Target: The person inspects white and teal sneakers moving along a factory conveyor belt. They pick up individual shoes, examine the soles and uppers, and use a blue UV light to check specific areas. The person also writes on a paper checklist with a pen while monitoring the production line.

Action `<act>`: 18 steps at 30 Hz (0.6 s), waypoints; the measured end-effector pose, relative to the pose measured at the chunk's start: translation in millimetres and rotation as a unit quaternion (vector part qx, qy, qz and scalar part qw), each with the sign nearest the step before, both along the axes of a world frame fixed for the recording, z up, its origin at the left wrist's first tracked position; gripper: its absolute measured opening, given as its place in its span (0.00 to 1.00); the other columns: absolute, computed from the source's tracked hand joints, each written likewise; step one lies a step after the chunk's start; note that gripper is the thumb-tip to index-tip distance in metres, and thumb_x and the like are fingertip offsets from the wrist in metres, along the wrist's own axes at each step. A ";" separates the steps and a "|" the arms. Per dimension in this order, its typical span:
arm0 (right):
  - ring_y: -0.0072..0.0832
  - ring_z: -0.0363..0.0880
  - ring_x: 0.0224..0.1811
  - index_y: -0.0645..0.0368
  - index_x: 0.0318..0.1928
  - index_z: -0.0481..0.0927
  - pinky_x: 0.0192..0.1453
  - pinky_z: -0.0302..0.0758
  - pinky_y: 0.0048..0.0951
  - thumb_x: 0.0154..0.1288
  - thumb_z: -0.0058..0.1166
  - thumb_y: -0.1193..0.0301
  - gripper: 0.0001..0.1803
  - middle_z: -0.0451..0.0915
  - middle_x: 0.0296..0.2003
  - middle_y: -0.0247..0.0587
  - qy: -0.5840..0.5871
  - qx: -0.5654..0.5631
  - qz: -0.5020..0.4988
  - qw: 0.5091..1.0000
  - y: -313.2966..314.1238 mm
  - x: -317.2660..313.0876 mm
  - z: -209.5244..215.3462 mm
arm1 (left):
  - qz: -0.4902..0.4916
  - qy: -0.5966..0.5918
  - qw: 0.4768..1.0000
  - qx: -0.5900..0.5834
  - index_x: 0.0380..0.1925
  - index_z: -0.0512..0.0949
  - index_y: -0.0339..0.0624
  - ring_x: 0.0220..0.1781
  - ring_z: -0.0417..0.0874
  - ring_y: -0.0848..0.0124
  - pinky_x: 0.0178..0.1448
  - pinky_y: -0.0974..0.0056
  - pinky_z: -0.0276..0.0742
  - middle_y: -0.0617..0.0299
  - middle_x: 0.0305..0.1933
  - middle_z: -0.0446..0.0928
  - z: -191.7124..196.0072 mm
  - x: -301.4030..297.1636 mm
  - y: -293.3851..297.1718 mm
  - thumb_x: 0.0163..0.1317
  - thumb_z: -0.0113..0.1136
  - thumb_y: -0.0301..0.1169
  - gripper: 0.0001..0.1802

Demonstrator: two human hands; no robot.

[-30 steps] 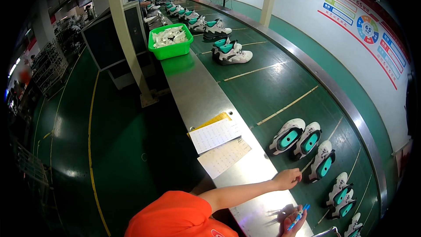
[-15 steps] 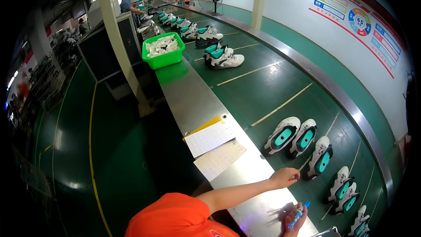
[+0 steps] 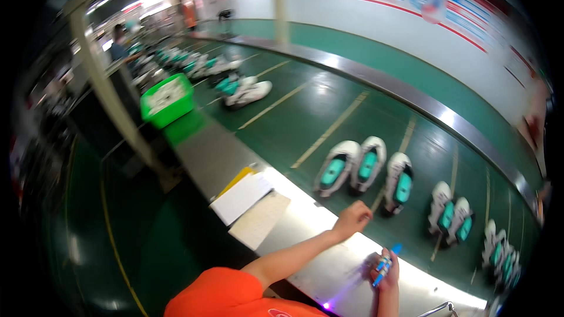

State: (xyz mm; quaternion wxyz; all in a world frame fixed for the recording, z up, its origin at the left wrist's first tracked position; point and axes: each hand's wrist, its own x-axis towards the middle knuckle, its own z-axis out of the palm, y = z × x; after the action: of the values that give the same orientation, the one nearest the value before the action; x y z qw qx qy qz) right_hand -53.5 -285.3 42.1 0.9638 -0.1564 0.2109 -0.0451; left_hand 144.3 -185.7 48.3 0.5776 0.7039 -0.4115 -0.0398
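Observation:
My left hand (image 3: 352, 218) hovers by the near edge of the green conveyor belt, fingers curled together; whether anything small is in them is hidden. My right hand (image 3: 386, 271), lower and to the right, is closed round a slim blue pen (image 3: 383, 269) with pale bands, held at a slant above the metal ledge (image 3: 317, 252). Beyond my left hand stand a pair of white and black sneakers (image 3: 367, 164) and a single sneaker (image 3: 399, 185), each with a teal insert in its opening.
Sheets of paper (image 3: 259, 218) and a yellow folder lie on the ledge. A green basket (image 3: 176, 111) of white pieces stands farther along. More sneakers (image 3: 449, 214) sit on the belt (image 3: 294, 141) both ways. A person (image 3: 120, 47) stands far left beside a post (image 3: 111, 88).
My view has swung to the right, so the belt, shoes, papers and basket sit farther left. My left hand stays curled, and my right still grips the pen.

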 end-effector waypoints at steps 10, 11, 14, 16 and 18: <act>0.17 0.69 0.17 0.54 0.37 0.72 0.16 0.68 0.19 0.66 0.42 0.61 0.11 0.72 0.23 0.31 0.025 0.004 0.017 1.000 -7.0 3.4 -6.2 | 0.012 0.033 0.997 0.073 0.17 0.75 0.37 0.19 0.68 0.78 0.26 0.72 0.65 0.62 0.13 0.69 -14.4 -0.7 -10.8 0.41 0.49 0.20 0.05; 0.15 0.67 0.15 0.54 0.36 0.71 0.15 0.66 0.17 0.66 0.42 0.61 0.11 0.71 0.22 0.31 0.025 -0.005 0.019 0.999 -5.7 7.3 -4.6 | 0.010 0.031 0.997 0.077 0.16 0.75 0.37 0.18 0.66 0.80 0.24 0.74 0.63 0.64 0.12 0.68 -11.7 0.5 -7.5 0.40 0.50 0.19 0.04; 0.13 0.57 0.08 0.56 0.34 0.67 0.11 0.58 0.13 0.68 0.37 0.62 0.12 0.66 0.16 0.30 -0.035 -0.020 0.051 0.998 -5.5 7.9 12.8 | -0.012 0.013 0.996 0.089 0.14 0.73 0.37 0.15 0.62 0.83 0.22 0.75 0.57 0.68 0.09 0.63 -12.4 3.5 -5.4 0.39 0.53 0.18 0.03; 0.12 0.55 0.07 0.57 0.34 0.65 0.09 0.54 0.11 0.69 0.34 0.62 0.12 0.64 0.15 0.30 -0.090 -0.046 0.063 0.993 -5.8 5.2 3.1 | -0.021 0.013 0.995 0.094 0.14 0.71 0.35 0.14 0.60 0.82 0.21 0.75 0.55 0.68 0.09 0.60 -10.3 -0.4 -7.3 0.39 0.52 0.17 0.03; 0.11 0.53 0.07 0.58 0.34 0.66 0.09 0.54 0.11 0.69 0.35 0.62 0.13 0.65 0.15 0.30 -0.102 -0.047 0.059 0.992 -4.5 4.8 0.9 | -0.026 0.010 0.995 0.098 0.14 0.70 0.35 0.14 0.59 0.82 0.21 0.74 0.54 0.68 0.09 0.59 -7.7 -2.1 -6.2 0.40 0.51 0.16 0.04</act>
State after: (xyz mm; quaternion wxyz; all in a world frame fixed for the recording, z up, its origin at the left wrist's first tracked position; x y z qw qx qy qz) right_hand -48.7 -289.8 43.0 0.9729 -0.2081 0.0996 -0.0140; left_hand 142.2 -191.9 40.6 0.5088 0.7455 -0.4184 -0.1020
